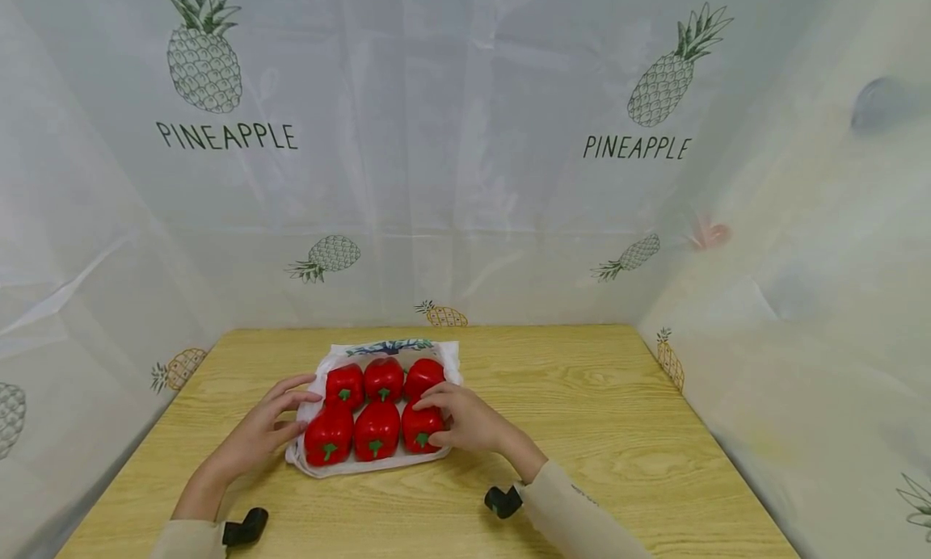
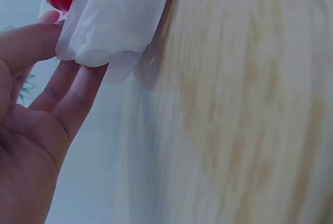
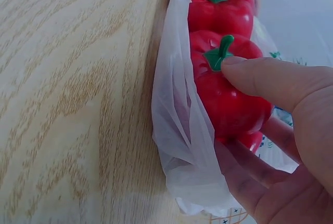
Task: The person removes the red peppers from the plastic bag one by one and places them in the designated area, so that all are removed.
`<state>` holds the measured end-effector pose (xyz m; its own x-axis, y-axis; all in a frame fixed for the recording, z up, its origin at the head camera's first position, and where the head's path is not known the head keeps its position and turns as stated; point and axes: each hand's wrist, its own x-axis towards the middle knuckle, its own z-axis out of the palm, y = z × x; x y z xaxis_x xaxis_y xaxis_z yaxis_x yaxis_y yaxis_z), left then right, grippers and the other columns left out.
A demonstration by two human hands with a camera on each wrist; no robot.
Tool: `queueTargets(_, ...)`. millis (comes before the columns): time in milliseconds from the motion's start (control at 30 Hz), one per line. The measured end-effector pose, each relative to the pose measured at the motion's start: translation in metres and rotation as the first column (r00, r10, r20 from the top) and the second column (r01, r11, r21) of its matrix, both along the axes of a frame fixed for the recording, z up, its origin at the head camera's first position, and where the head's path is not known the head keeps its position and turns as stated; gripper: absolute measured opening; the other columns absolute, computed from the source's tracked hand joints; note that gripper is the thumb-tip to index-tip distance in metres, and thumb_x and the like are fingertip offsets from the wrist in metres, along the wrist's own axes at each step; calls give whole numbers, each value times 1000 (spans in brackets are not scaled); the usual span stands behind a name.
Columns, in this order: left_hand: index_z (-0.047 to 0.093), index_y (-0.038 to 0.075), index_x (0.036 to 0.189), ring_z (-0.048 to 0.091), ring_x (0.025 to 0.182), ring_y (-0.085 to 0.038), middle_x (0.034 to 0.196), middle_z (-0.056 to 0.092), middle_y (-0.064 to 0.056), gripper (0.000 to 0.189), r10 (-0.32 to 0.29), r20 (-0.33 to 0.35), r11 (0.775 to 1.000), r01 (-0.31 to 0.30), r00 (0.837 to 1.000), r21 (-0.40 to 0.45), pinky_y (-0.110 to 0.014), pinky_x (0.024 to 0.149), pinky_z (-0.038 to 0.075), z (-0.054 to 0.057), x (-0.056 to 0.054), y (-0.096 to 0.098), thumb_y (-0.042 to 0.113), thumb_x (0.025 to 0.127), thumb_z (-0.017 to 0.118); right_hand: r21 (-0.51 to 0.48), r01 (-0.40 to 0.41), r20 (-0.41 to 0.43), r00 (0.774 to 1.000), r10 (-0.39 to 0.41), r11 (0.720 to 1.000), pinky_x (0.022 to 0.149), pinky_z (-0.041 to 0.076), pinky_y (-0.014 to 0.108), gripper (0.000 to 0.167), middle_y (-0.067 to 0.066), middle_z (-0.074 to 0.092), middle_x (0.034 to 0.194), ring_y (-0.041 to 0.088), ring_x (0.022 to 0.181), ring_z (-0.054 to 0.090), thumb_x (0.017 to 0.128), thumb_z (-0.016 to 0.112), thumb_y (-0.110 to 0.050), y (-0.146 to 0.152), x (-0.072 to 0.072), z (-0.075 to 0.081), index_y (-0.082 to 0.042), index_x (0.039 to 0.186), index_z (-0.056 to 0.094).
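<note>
Several glossy red bell peppers with green stems sit in two rows inside a white plastic-lined tray (image 1: 393, 464). My right hand (image 1: 465, 418) grips the front right bell pepper (image 3: 229, 102). Its thumb lies beside the green stem, and the fingers reach around the far side. At the tray's left side, my left hand (image 1: 265, 426) holds the edge of the white plastic (image 2: 117, 21) between thumb and fingers. Those fingers are partly hidden behind the plastic in the left wrist view. The front left bell pepper (image 1: 329, 436) is close to this hand.
The tray stands on a wood-grain table (image 1: 582, 430). A whitish curtain (image 1: 465, 179) printed with pineapples encloses the back and both sides. Black wrist-worn pieces (image 1: 247, 527) show at both cuffs.
</note>
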<state>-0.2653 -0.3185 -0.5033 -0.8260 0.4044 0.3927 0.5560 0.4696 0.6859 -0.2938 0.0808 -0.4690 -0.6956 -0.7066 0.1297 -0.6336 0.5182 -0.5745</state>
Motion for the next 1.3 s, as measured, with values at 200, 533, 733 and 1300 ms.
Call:
queueTargets(200,68,8,134,58,119,-8,161,37,-18,36,-5,2,1000,5,1000,4,-26,82,58,0,-1,0,-3,99,71,-10,24,1,1000,-24,1000,89,56,26,42,-2,60,142,7,110,58,94,84,-14,-2,0,-1,-19,134,73)
queueTargets(533,69,5,134,56,118,-6,162,37,-16,34,23,44,999,-24,999,22,-24,85,57,-4,0,0,-1,100,70,-9,46,-20,999,-46,999,90,55,23,40,-4,63,136,7,114,58,92,85,-13,-5,1,-3,-20,129,74)
queueTargets(733,70,6,133,56,117,-4,162,38,-14,35,57,40,998,-57,998,4,-22,87,56,-4,-3,-1,-2,99,71,-19,48,-43,998,-48,999,85,55,21,39,-4,63,135,6,110,58,91,85,-12,-5,1,-2,-20,127,74)
queueTargets(1300,70,9,133,56,116,-13,161,39,-16,37,38,20,999,-38,999,2,-24,84,57,-1,-2,1,-2,98,72,-118,14,-54,998,-20,993,83,58,23,39,-2,63,135,9,105,61,91,83,-10,3,6,20,-19,128,72)
